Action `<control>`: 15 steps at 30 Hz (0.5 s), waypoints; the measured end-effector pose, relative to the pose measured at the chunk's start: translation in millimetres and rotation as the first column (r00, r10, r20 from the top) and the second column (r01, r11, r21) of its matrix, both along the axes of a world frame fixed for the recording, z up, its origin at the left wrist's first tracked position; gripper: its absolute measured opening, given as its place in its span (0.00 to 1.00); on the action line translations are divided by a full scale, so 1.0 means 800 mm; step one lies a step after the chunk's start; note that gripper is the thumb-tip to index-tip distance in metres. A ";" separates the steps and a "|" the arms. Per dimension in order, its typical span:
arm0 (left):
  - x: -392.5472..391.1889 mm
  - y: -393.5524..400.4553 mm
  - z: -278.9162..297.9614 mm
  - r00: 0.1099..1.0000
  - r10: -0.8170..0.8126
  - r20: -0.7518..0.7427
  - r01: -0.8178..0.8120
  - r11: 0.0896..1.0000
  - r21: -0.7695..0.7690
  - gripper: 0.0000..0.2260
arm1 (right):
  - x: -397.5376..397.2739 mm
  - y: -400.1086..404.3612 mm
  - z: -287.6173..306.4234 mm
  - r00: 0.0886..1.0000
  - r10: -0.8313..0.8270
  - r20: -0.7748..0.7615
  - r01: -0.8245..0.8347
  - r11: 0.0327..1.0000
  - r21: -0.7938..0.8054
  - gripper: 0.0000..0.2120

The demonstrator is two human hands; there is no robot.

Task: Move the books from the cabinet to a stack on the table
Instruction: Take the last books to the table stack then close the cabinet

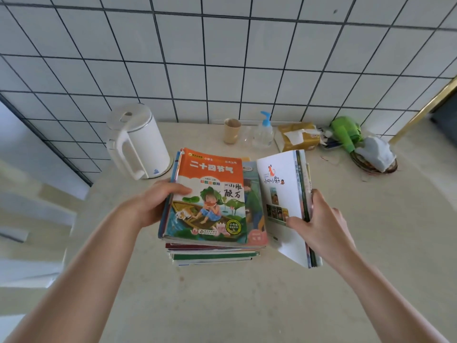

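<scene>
"二十四节气" on orange book [210,194] cover

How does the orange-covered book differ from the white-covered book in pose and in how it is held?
The orange-covered book lies flat atop the stack, left hand at its edge; the white-covered book stands tilted, gripped in a bundle by the right hand. Both show Chinese titles.

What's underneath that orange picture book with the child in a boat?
The orange book tops a stack of books on the table. Only their edges and one cover's right strip show; the other covers are hidden. The left hand grips its left side.
</scene>
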State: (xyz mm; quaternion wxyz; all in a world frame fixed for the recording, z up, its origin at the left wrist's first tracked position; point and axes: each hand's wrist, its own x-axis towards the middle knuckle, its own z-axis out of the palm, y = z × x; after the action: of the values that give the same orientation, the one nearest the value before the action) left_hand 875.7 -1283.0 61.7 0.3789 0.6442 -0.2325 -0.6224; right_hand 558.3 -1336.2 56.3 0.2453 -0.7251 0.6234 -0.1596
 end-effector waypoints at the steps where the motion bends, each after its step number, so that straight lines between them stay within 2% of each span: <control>1: 0.002 -0.001 -0.001 0.999 -0.035 0.029 0.034 0.999 0.032 0.17 | 0.002 0.000 -0.001 1.000 -0.005 -0.001 0.005 1.000 0.001 0.18; 4: 0.005 -0.005 -0.002 0.990 -0.104 0.101 0.094 0.991 0.093 0.15 | 0.005 0.000 -0.004 1.000 -0.015 -0.007 0.015 1.000 0.018 0.18; 6: 0.004 -0.008 0.001 0.967 -0.127 0.220 0.101 0.987 0.122 0.14 | 0.007 -0.002 -0.007 1.000 -0.016 -0.009 0.016 0.999 0.035 0.18; 11: -0.005 -0.004 0.008 0.837 -0.211 0.506 0.172 0.977 0.122 0.11 | 0.013 -0.002 -0.010 1.000 -0.015 -0.003 0.015 0.998 0.058 0.16; 13: -0.006 0.000 0.008 0.789 -0.232 0.568 0.209 0.972 0.107 0.14 | 0.014 -0.002 -0.011 1.000 -0.012 0.000 0.012 0.998 0.063 0.15; 15: -0.007 0.006 0.008 0.753 -0.232 0.616 0.227 0.970 0.087 0.23 | 0.014 -0.003 -0.013 1.000 -0.005 0.007 0.005 0.998 0.063 0.15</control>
State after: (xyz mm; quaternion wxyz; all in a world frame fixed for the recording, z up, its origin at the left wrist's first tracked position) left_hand 869.7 -1278.5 67.7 0.1996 0.7810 -0.4193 -0.4176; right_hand 569.6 -1338.7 45.9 0.2698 -0.7148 0.6291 -0.1432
